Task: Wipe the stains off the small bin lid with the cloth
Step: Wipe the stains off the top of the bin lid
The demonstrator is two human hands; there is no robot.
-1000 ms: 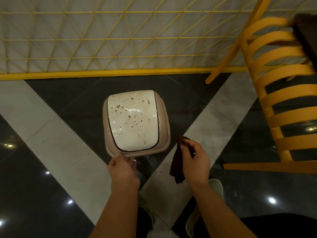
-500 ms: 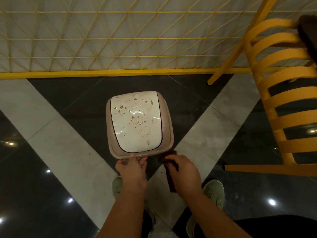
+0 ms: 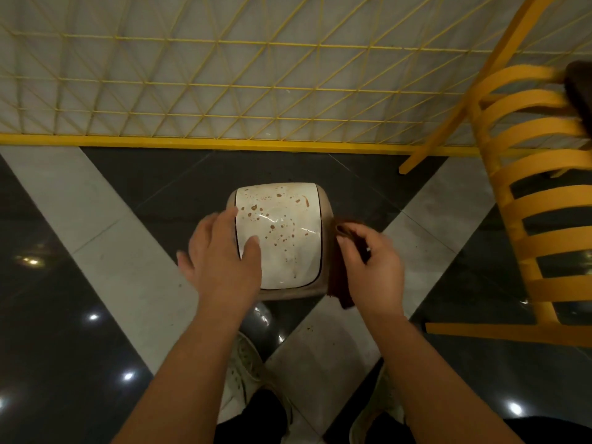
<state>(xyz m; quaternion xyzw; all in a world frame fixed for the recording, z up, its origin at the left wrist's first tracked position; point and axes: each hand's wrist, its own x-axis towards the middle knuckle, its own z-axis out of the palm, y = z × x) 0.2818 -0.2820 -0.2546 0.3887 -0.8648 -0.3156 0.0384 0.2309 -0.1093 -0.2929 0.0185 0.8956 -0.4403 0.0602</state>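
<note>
Left hand (image 3: pixel 224 261) lies flat, fingers spread, on the left edge of the small bin lid (image 3: pixel 282 232), which sits on the floor (image 3: pixel 96 251) before my feet. Right hand (image 3: pixel 371 267) pinches the dark cloth (image 3: pixel 341 283) beside the lid's right edge. Bare floor flanks the bin; a yellow chair (image 3: pixel 531 193) stands further right.

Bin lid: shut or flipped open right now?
Shut. The stained white bin lid lies flush in the bin's beige rim; no opening shows.
</note>
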